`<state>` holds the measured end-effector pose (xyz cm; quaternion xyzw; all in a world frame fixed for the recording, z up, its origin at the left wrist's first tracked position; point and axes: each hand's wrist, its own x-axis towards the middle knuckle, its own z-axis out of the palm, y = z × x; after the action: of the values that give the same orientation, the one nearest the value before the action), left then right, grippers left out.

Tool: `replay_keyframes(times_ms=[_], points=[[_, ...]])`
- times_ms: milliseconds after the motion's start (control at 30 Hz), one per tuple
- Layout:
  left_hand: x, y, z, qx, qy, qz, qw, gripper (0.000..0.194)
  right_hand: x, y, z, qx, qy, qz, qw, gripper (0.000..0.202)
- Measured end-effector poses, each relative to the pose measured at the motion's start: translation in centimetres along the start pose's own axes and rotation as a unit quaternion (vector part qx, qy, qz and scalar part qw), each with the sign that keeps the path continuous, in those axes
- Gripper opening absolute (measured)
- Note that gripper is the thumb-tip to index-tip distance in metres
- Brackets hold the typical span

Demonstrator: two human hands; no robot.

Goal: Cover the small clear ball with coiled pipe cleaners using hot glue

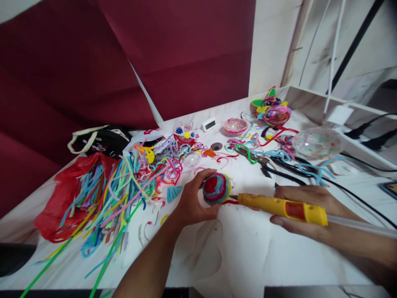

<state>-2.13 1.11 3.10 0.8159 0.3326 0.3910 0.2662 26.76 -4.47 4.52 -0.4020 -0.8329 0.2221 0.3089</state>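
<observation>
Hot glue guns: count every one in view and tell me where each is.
1: the yellow hot glue gun is in the right hand, its tip toward the striped ball in the left hand. Others could be hidden.

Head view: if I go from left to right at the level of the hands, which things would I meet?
Red bag → pipe cleaners → left hand → striped ball → yellow tool.
</observation>
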Motion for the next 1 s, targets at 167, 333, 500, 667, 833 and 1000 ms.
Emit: replay_keyframes(times_ms=[167,333,500,667,833,1000], points=[[0.09,0.14,0.04,0.001,-0.001,-0.004,1.000,0.074,0.14,-0.19,-0.28,0.006,-0.006,-0.018,1.000,0.017],[0.07,0.27,0.09,0.010,-0.006,-0.008,1.000,0.075,-0.01,-0.16,-0.20,0.001,-0.029,0.001,1.000,0.021],[0.08,0.23,0.02,0.018,-0.008,-0.012,1.000,0.074,-0.08,-0.27,-0.25,-0.006,-0.027,0.009,1.000,0.021],[0.01,-0.01,-0.10,0.005,-0.009,-0.008,1.000,0.075,0.09,-0.32,-0.60,0.006,-0.007,0.010,1.000,0.018],[-0.06,0.00,-0.10,-0.005,-0.010,-0.007,1.000,0.076,0.25,-0.13,-0.68,0.031,0.007,0.028,0.999,0.016],[-0.09,0.03,-0.18,-0.016,-0.015,-0.013,1.000,0.078,0.32,-0.08,-0.71,0.020,0.013,0.059,0.998,0.019]])
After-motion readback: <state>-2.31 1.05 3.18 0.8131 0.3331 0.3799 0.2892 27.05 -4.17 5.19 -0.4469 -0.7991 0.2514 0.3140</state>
